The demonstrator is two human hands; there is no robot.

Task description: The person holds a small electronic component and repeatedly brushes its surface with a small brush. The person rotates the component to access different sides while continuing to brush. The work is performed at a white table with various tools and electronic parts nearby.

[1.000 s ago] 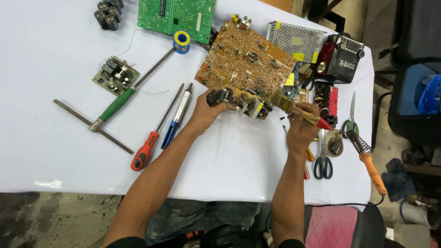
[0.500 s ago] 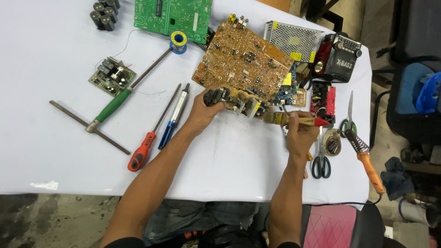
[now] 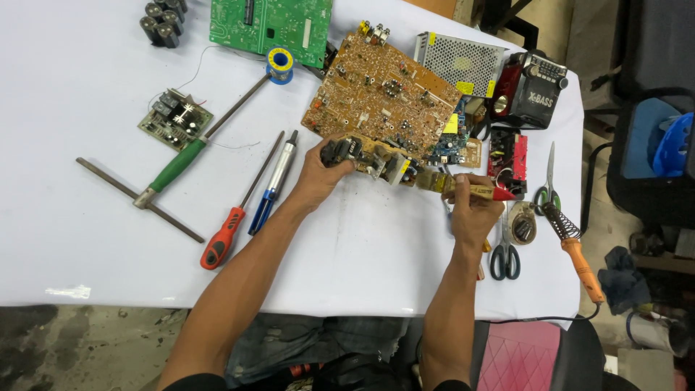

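1. Centrally, near the middle of the white bench [image 3: 94,87], a large brown circuit board [image 3: 380,101] is tilted up on its near edge, solder side towards the camera.
2. The left hand [image 3: 318,174] is closed around the dark component block at the board's near-left corner, fingers wrapped over it and thumb on top.
3. The right hand [image 3: 474,210] is closed on a small brush [image 3: 470,190] with a wooden handle and red end; its bristles touch the board's near-right edge.
4. Just left of the left forearm lie a red-handled screwdriver [image 3: 224,235] and a blue-and-silver screwdriver [image 3: 271,188], side by side and slanted.
5. Further left, a green-handled screwdriver [image 3: 177,165] crosses a long metal rod [image 3: 137,199]; a small green power board [image 3: 175,117] sits beyond them.
6. At the far edge lie a green circuit board [image 3: 271,25], a solder spool [image 3: 279,64] just beside it, and a cluster of dark capacitors [image 3: 163,14] at the far-left corner.
7. Towards the far-right corner stand a perforated metal power supply [image 3: 460,61] and a red-and-black radio [image 3: 532,90].
8. Along the right edge, scissors [image 3: 505,253] lie just beside the right hand, side cutters [image 3: 549,177] lie beyond them, and an orange-handled soldering iron [image 3: 575,250] lies nearest the edge.
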